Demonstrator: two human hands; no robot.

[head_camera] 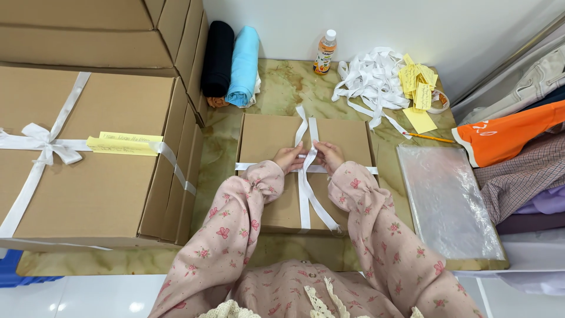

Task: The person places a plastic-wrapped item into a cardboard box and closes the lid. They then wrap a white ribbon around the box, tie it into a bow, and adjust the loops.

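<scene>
A small brown cardboard box [268, 138] lies flat on the marble counter in front of me. White ribbon [305, 194] crosses it lengthwise and sideways. My left hand [288, 158] and my right hand [329, 156] meet at the box's middle, each pinching the ribbon where the strands cross. Two loose ribbon ends run up past the box's far edge. Both arms wear pink floral sleeves.
Large ribbon-tied cardboard boxes [94, 159] with a yellow note stand at the left. Rolled black and blue cloths [232, 62], an orange drink bottle [324, 54], a ribbon pile [368, 79], yellow notes [419, 88], a pencil [429, 138], a clear plastic bag [444, 200] and folded clothes [518, 141] surround me.
</scene>
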